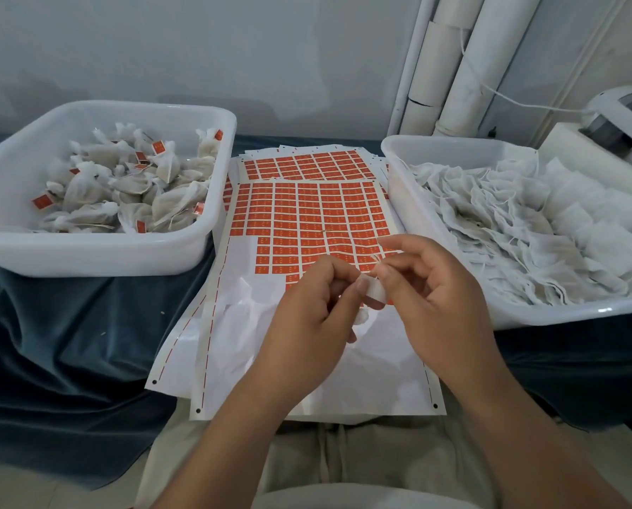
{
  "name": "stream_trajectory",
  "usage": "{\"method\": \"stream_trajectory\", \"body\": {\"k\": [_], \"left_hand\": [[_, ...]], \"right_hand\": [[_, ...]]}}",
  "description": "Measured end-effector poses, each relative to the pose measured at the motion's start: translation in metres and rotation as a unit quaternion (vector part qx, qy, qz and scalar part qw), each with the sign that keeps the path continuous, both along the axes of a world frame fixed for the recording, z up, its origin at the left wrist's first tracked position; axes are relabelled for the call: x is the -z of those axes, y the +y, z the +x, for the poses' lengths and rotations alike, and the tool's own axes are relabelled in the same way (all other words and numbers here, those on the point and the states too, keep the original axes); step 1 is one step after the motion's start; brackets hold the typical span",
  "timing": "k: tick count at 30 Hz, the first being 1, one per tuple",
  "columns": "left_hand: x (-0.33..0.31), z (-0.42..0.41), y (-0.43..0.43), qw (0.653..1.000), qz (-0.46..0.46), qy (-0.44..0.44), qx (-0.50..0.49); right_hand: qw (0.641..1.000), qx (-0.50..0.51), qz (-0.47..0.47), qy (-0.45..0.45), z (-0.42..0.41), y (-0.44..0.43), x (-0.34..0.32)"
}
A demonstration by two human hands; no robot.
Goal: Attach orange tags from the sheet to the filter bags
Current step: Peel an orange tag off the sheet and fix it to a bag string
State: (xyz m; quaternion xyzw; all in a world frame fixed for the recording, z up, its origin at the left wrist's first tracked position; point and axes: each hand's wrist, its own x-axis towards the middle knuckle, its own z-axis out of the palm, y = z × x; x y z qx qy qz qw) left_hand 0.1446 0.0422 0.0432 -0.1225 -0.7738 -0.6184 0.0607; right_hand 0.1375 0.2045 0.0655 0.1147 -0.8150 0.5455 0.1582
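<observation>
**While a tag is pinched, its string is lined up above the sheet**

As the work is done at the fingertips, a small white piece (375, 292) is gripped between thumb and forefinger of the left hand (307, 310). It is judged to be a folded tag seen from its pale back. A thin string (377, 258) is pinched at that piece's edge by the curled fingers of the right hand (432, 288), so both hands are closed on something and neither is spread. The string is probably held taut so that it can be trapped in the tag's fold; whether it is already stuck cannot be told.

Both hands are kept just above the sheet (307, 214) of orange tags. Its near rows are already stripped to white backing, and the next tag lies within short reach. Untagged filter bags (527, 233) are heaped in the right tub (527, 317), beside the right hand, ready for picking. Finished tagged bags (123, 192) are kept apart in the left tub (87, 259), so mixing is avoided. Everything is set on a blue cloth (68, 343).
</observation>
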Motion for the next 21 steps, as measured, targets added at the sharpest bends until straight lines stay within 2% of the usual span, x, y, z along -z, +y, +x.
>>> {"method": "stream_trajectory", "body": {"k": [5, 9, 13, 16, 21], "left_hand": [[-0.004, -0.001, -0.002, 1.000, 0.013, -0.008, 0.026], [-0.009, 0.002, 0.000, 0.998, 0.058, -0.033, -0.015], [-0.008, -0.001, 0.000, 0.990, 0.084, -0.100, -0.046], [-0.008, -0.002, -0.001, 0.979, 0.098, -0.177, -0.017], [-0.008, -0.004, -0.006, 0.937, 0.205, -0.281, 0.043]], "right_hand": [[0.999, -0.013, -0.028, -0.023, -0.002, 0.000, 0.000], [0.998, -0.018, -0.054, -0.029, 0.000, -0.003, 0.002], [0.997, -0.006, -0.075, -0.008, 0.003, -0.008, 0.004], [0.996, -0.001, -0.087, 0.016, 0.007, -0.011, 0.002], [0.994, 0.005, -0.105, 0.019, 0.010, -0.015, 0.003]]}}
